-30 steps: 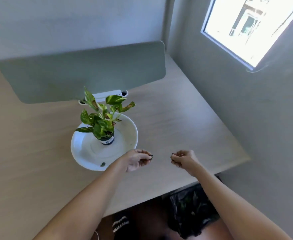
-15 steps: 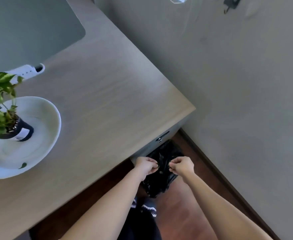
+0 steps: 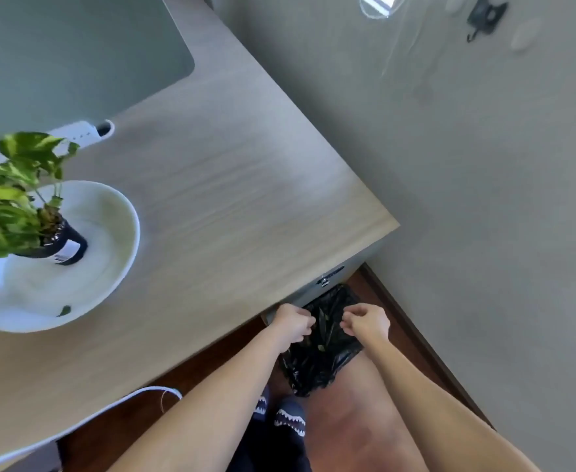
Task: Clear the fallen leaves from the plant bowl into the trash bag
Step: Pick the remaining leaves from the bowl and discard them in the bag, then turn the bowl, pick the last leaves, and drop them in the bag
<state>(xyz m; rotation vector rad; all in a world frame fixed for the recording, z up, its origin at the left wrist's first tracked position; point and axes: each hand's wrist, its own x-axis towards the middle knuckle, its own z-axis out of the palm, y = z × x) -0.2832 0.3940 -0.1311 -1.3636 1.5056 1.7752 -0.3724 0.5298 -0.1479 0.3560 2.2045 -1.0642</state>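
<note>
Both hands are held over the open black trash bag [image 3: 320, 352] on the floor beside the tabletop [image 3: 228, 206]. The left hand [image 3: 293, 323] is curled; the right hand [image 3: 368, 323] pinches loosely; what is pinched cannot be told. Leaves should be released low over the opening. One leaf [image 3: 64, 310] remains in the white plant bowl [image 3: 116, 253].

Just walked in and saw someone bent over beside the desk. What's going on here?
A person is clearing fallen leaves from a plant's bowl. Both hands, left hand and right hand, are held over the open black trash bag on the floor by the desk corner, fingers curled; whether they hold anything cannot be told. Some leaves lie inside the bag. On the desk, the potted plant stands in the white bowl, where one small leaf remains near the front rim.
</note>
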